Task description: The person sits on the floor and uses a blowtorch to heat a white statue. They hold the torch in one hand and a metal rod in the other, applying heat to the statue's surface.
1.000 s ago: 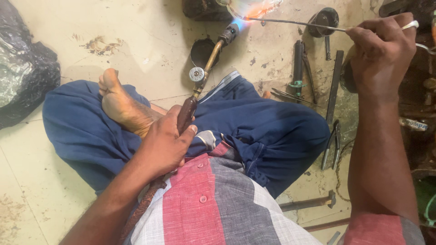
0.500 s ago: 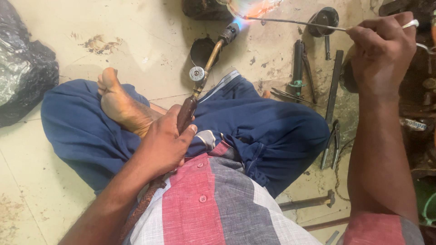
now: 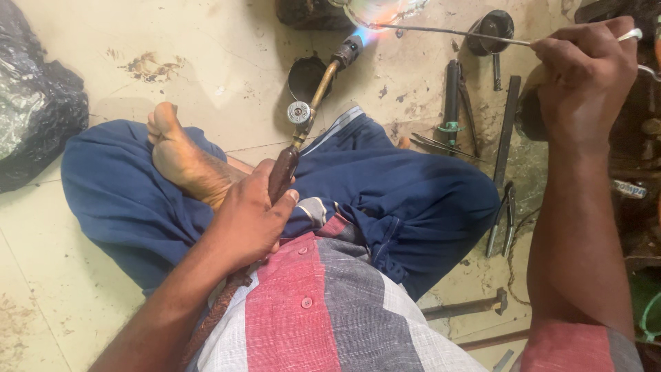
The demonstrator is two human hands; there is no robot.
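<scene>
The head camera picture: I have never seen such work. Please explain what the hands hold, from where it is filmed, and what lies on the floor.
The camera sits on the person's head and looks down at their lap; they sit cross-legged on a stained floor. The left hand grips the dark handle of a brass gas torch, whose blue flame burns at the top. The right hand holds a thin metal rod, its tip reaching into the flame. On the floor lie pliers, a hammer, other hand tools and a black plastic bag.
</scene>
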